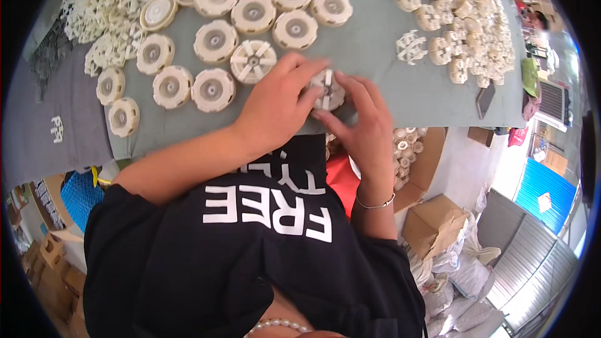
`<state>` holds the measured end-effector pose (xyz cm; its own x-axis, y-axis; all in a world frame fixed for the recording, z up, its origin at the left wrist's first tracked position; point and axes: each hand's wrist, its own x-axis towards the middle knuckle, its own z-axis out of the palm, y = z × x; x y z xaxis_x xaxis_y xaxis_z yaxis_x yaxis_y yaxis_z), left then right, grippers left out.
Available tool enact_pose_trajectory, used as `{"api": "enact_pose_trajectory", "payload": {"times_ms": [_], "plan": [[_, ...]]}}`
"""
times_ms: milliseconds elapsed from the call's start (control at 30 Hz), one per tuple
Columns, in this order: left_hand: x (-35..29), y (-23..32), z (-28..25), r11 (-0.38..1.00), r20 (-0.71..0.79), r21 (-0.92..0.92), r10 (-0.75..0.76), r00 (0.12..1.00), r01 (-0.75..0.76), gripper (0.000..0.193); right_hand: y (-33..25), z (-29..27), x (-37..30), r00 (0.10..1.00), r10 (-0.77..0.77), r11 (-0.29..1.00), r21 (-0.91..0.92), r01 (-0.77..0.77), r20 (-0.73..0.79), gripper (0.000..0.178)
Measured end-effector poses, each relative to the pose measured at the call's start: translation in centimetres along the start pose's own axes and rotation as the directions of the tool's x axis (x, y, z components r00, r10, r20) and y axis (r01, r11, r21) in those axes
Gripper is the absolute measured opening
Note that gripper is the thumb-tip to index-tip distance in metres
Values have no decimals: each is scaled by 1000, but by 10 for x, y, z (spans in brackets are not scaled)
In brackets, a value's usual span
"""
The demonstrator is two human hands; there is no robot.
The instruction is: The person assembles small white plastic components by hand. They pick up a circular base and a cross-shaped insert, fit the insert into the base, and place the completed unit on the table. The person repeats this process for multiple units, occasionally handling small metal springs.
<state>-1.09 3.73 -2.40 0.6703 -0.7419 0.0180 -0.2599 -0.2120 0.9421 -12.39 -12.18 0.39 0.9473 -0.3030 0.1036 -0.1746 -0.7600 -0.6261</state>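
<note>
Both hands meet on one cream round plastic wheel [327, 89] with a spoked insert, lying on the grey-green table [375, 56] near its front edge. My left hand [275, 106] covers the wheel's left side, fingers curled over its rim. My right hand [363, 126], a thin bracelet on its wrist, presses on the wheel from the right and front. Just left of the hands lies another wheel with its spoked insert showing [253, 61].
Several finished cream wheels [215, 40] lie in rows at the left and back. Loose spoked inserts are heaped far left [103, 6] and back right [463, 19]. A dark flat phone-like object [485, 99] lies at right. Below the table sit a cardboard box of small parts [410, 150] and white bags [463, 275].
</note>
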Motion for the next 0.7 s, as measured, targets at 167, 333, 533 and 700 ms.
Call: {"api": "enact_pose_trajectory", "payload": {"times_ms": [167,333,533,700], "plan": [[-4,25,-17,976,-5,193,99,995,-96,52,45,-56,33,998,-3,963,270,-13,58,49],[22,16,-31,715,-72,672,324,943,-194,60,81,-79,72,892,237,956,257,-143,-385,43],[35,5,-30,658,-29,716,360,932,-232,62,113,-41,55,892,-9,942,-303,-143,-451,22],[27,1,-25,737,34,577,409,912,-352,65,74,-28,23,953,287,767,619,-167,-100,23]]}}
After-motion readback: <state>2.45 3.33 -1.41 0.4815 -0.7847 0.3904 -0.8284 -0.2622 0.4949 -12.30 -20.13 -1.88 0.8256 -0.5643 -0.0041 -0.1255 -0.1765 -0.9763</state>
